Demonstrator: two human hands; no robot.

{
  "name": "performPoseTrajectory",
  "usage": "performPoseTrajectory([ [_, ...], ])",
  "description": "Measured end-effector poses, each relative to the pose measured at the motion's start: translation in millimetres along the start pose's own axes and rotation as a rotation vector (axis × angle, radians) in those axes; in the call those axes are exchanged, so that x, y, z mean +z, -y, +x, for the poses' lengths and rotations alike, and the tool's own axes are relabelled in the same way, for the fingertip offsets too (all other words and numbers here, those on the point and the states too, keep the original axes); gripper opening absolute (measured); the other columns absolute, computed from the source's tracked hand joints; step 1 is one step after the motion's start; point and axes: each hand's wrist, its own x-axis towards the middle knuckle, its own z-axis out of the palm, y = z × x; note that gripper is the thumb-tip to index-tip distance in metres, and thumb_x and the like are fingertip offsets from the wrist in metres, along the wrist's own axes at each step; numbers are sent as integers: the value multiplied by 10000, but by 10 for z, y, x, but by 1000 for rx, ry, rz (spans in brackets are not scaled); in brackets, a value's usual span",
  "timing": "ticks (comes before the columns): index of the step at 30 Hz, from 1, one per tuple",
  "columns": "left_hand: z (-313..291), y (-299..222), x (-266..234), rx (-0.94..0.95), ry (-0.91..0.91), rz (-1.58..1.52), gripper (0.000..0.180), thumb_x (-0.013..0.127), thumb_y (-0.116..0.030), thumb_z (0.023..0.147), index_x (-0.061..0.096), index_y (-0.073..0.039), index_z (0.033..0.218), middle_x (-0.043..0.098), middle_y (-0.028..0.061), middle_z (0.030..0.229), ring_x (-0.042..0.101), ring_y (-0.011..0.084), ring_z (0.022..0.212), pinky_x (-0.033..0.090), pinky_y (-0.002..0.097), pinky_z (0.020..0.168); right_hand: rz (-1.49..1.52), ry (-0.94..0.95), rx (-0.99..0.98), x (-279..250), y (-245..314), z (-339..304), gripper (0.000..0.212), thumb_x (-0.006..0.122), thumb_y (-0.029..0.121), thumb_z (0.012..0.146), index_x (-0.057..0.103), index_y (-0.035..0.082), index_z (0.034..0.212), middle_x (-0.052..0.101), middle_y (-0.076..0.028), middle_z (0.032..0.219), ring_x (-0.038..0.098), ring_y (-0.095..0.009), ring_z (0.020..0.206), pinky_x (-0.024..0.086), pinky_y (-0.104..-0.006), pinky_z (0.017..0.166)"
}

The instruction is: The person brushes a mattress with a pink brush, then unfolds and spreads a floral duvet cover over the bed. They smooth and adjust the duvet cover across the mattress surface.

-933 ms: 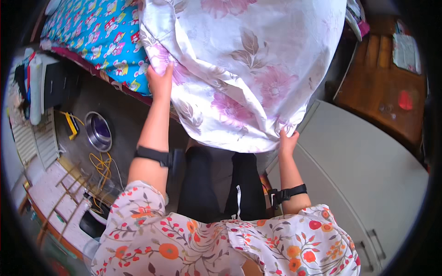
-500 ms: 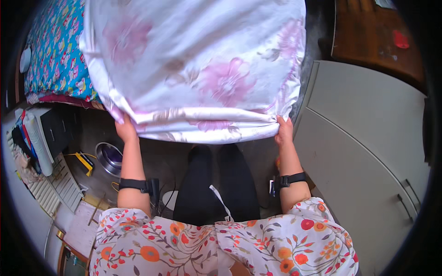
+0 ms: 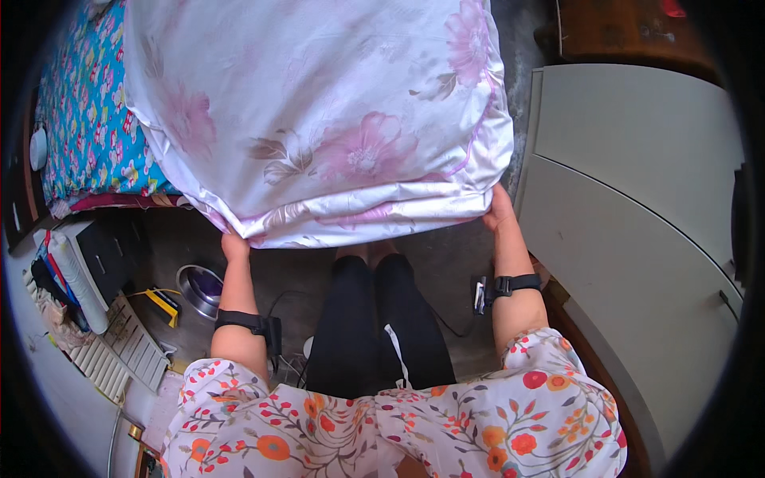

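Right hand (image 3: pixel 500 210) has slid out to the near right corner of the flowery cloth (image 3: pixel 319 119); left hand (image 3: pixel 237 246) grips the near left, both half closed, maybe to keep it wide, past the near edge of the blue bed (image 3: pixel 96 135)

Glossy, smooth cloth sheet (image 3: pixel 319 103).

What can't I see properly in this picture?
All in the head view:
- Left hand: most fingers, hidden by the floral bed cover.
- Right hand: some fingertips, hidden by that cover.
- The cover's far end: cut off by the top edge.
- Brown wooden table: cut off there too.
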Motion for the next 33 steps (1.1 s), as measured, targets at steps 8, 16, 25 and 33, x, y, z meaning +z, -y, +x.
performPoseTrajectory([
  [8,138,-265,234,-446,77,-699,298,526,-246,901,613,-36,1092,663,86,927,672,220,784,533,333,575,-131,-622,-302,-160,-472,617,254,556,45,857,575,0,1106,632,-100,1026,594,-187,867,491,-348,736],
  [16,-431,-735,-52,-361,-56,-930,290,492,-125,852,563,53,1070,611,145,1014,639,262,890,529,377,731,70,-181,85,-146,-493,424,321,551,114,924,514,17,1227,591,-127,1198,578,-293,1102,492,-461,917],
  [25,-915,-1141,301,-248,370,-479,467,580,-154,846,445,-118,1292,556,47,1162,562,196,984,476,387,762,466,-278,-14,-150,-749,239,334,411,125,969,483,-39,1251,561,-178,1241,565,-312,1126,472,-458,964],
  [33,-598,-1002,499,-193,317,-305,456,599,-105,816,518,62,1233,596,126,1164,568,202,972,440,304,827,418,44,74,-183,-648,-230,413,468,145,931,464,-10,1314,527,-151,1316,537,-288,1187,433,-442,1020],
])
